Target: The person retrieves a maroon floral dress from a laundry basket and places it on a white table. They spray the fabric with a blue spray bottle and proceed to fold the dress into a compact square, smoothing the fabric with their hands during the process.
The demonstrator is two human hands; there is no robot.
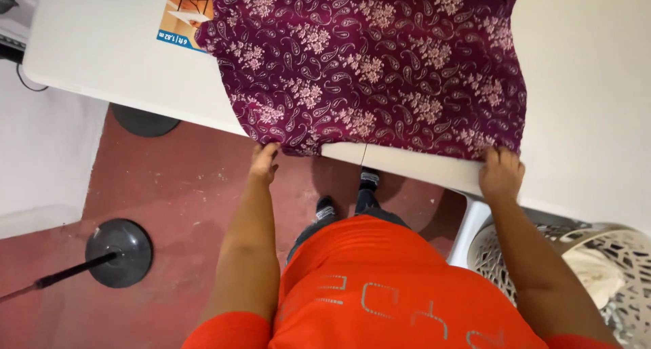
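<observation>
Two bare hands grip the near edge of a maroon floral cloth at the rim of a white table. The left hand pinches the cloth's near-left corner, fingers curled over the table edge. The right hand clamps the near-right corner. The hands are well apart, with the hem stretched between them. The cloth lies spread flat over the tabletop, its far side running out of view at the top, and covers part of an orange-and-blue printed sheet. Below, the person wears an orange shirt and stands on a reddish floor. A white openwork basket sits just beside the right arm. A dark round stand base rests on the floor to the left.
</observation>
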